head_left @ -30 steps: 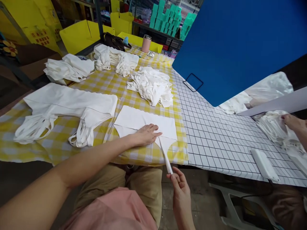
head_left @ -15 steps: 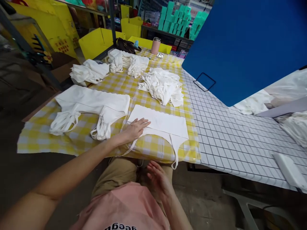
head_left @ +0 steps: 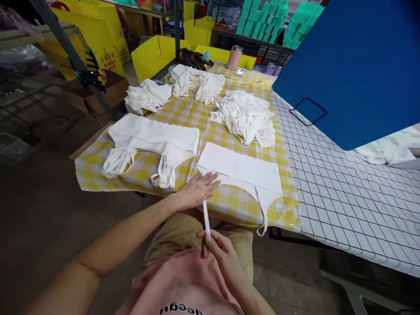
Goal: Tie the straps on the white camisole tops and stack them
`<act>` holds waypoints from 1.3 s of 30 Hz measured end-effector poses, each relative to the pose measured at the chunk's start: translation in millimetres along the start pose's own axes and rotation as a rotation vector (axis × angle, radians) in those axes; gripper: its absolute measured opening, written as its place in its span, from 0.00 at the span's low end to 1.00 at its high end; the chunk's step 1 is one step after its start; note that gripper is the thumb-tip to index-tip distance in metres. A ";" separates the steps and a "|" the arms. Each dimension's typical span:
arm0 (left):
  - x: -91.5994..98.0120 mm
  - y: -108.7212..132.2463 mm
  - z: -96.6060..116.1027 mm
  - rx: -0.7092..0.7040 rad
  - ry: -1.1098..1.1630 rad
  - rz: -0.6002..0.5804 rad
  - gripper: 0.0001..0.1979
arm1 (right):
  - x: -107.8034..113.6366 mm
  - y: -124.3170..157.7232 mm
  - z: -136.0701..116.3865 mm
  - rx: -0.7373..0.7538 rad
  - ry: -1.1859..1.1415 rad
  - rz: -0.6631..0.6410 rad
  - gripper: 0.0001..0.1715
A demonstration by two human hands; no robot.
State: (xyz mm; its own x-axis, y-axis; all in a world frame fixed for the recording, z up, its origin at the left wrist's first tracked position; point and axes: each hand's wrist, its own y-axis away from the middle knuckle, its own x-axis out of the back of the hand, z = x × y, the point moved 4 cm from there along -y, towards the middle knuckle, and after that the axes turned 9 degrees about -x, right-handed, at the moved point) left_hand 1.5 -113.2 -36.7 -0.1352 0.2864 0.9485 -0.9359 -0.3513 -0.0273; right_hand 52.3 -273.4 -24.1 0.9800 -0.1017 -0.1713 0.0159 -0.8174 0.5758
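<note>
A flat white cloth bag [head_left: 241,168] lies on the yellow checked tablecloth [head_left: 183,116] near the table's front edge. My left hand [head_left: 198,192] rests flat on its left corner, fingers stretched out. My right hand [head_left: 218,247] is below the table edge over my lap, pinching the end of the bag's left strap [head_left: 206,217], which runs taut up to my left hand. The bag's other strap [head_left: 263,214] hangs over the table edge on the right.
Two flattened bags with bunched straps [head_left: 147,144] lie to the left. Heaps of white bags [head_left: 246,116] sit further back, with a pink tumbler [head_left: 234,57] and yellow boxes [head_left: 154,52] behind. A blue board [head_left: 354,65] stands over the white gridded surface [head_left: 344,192] at right.
My right hand has let go of the right strap, crossed to the left and pinched the left strap, pulling it straight. My left hand shifted from the bag's middle to its left corner.
</note>
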 end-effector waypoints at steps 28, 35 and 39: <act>24.6 6.2 11.6 -0.014 0.959 0.303 0.21 | 80.4 -75.7 -168.7 0.298 -0.217 0.223 0.16; 31.3 13.7 10.0 -0.145 0.708 0.431 0.25 | 105.3 -109.6 -157.0 0.125 -0.353 0.272 0.13; 32.9 19.9 9.5 -0.159 0.685 0.354 0.20 | 102.9 -111.5 -150.9 0.060 -0.315 0.222 0.15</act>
State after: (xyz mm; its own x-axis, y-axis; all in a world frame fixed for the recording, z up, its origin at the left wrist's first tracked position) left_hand -18.4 -119.3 -3.1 -0.5560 0.6851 0.4706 -0.8280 -0.4075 -0.3851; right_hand 181.3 -107.2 14.7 0.8489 -0.4417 -0.2902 -0.2106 -0.7864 0.5808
